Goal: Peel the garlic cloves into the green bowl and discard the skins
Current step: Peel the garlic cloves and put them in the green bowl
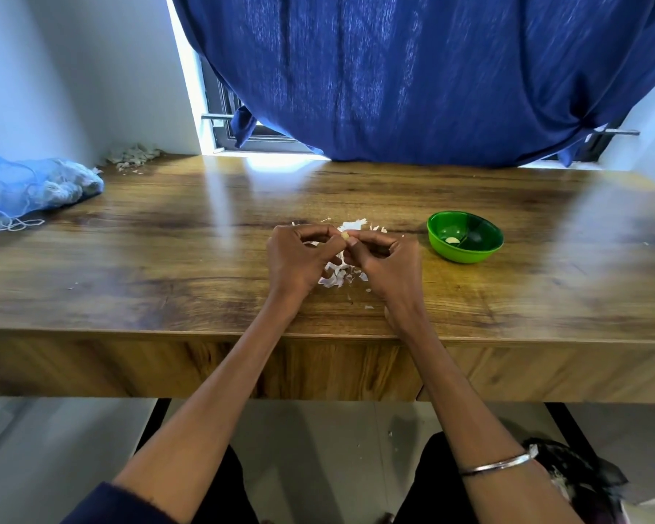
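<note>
Your left hand (299, 259) and your right hand (384, 260) meet above the middle of the wooden table (167, 259), fingers curled inward on both. Between the thumb and fingertips of the two hands you pinch one small garlic clove (345, 236); only a pale sliver of it shows, so how much skin remains on it cannot be told.

Directly beneath and just beyond your hands lies a scatter of white garlic skins (335, 277), spread loosely on the tabletop, with a few stray flakes nearer the front edge.

The green bowl (466, 236) stands upright on the table to the right of your hands, near but not touching them. One peeled clove (452, 240) rests on its floor.

At the far left corner of the table sits a blue mesh bag (42, 187) with pale lumps inside, its string trailing onto the tabletop. Just behind it, against the wall, lies a separate pile of dry skins (133, 155).

A blue curtain (413, 77) hangs behind the table. A metal bangle (496, 465) circles your right forearm.
</note>
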